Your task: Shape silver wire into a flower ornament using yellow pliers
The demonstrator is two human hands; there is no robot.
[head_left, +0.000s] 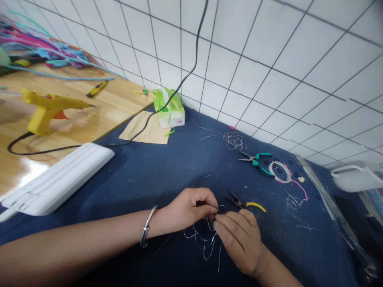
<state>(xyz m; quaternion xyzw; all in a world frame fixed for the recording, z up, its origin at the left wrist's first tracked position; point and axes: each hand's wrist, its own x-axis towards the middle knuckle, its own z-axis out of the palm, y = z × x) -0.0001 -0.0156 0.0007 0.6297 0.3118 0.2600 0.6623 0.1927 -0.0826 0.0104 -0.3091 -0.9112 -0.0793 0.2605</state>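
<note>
Between my two hands hangs a thin silvery wire (208, 249), bent into several loops with loose ends trailing down. My left hand (191, 207), with a metal bangle (145, 229) on the wrist, pinches the wire between thumb and forefinger. My right hand (239, 237) is closed, its fingertips meeting the left ones on the same wire; the exact point of grip is hidden. Just beyond the right hand lie yellow-handled pliers (253, 205), partly covered by it. Farther back, teal-handled pliers (257, 160) rest spread apart on the dark blue cloth (149, 175).
A looped wire bundle (235, 140) and a white ring-shaped spool (279, 172) with pink cord lie at back right. A white power strip (60, 179) and yellow glue gun (48, 107) are leftward. A black cable (196, 59) crosses before the tissue pack (169, 107) and tiled wall.
</note>
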